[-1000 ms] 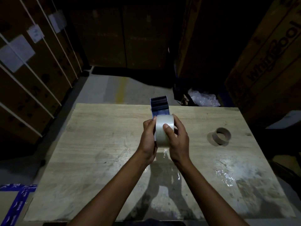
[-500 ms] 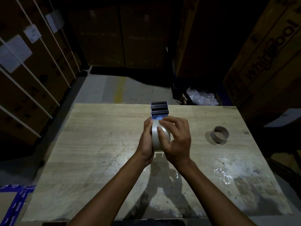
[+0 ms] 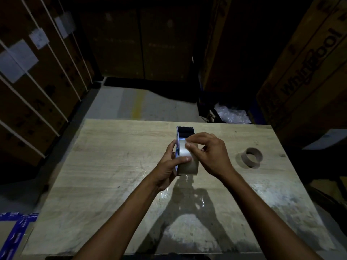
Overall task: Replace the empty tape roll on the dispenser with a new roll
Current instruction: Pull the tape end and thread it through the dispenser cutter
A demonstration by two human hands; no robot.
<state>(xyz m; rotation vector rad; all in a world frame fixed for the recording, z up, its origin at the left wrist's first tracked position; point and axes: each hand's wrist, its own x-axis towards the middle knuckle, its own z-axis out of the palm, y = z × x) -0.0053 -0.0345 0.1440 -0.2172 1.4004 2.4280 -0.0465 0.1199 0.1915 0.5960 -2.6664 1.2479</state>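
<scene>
A blue tape dispenser [image 3: 185, 132] with a dark toothed blade at its far end is held above the middle of the wooden table [image 3: 112, 166]. A clear new tape roll [image 3: 185, 162] sits in the dispenser. My left hand [image 3: 170, 165] grips the roll and dispenser from the left, thumb across the roll. My right hand [image 3: 208, 153] reaches over from the right, with thumb and forefinger pinched at the top of the roll near the blade. The empty cardboard core [image 3: 251, 157] lies on the table to the right, apart from both hands.
Tall cardboard boxes [image 3: 309, 68] stand to the right and behind the table, and strapped boxes [image 3: 37, 81] to the left. A crumpled plastic bag [image 3: 231, 113] lies past the table's far edge. Blue tape [image 3: 16, 233] marks a carton at the lower left.
My right hand has moved from the front of the roll up to its top, fingertips pinching near the blade. My left thumb now lies across the roll.
</scene>
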